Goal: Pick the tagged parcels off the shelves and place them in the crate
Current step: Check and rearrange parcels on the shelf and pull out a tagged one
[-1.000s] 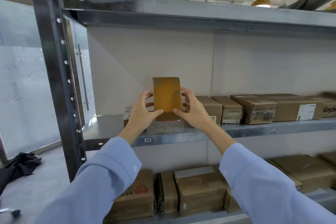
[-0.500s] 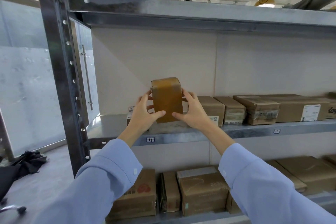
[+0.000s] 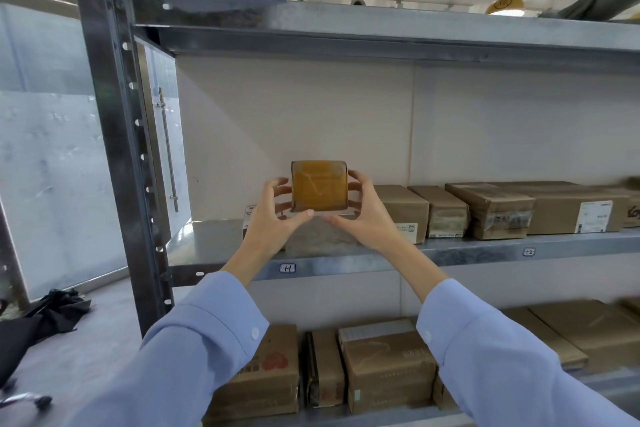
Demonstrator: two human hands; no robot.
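Observation:
I hold a small brown taped parcel (image 3: 319, 186) in the air in front of the middle shelf (image 3: 346, 258). My left hand (image 3: 273, 218) grips its left side, thumb under the bottom edge. My right hand (image 3: 360, 215) grips its right side the same way. One broad taped face of the parcel is turned toward me. Behind my hands a box with a white label (image 3: 250, 213) sits on the shelf, mostly hidden. No crate is in view.
More cardboard parcels (image 3: 495, 210) line the middle shelf to the right, and others (image 3: 388, 367) fill the lower shelf. A steel upright (image 3: 110, 135) stands at left, with a glass door and dark cloth (image 3: 59, 308) on the floor beyond it.
The parcel has been turned in my hands: it stood tall and narrow before, and now shows a squarer face. The view has shifted slightly left and down.

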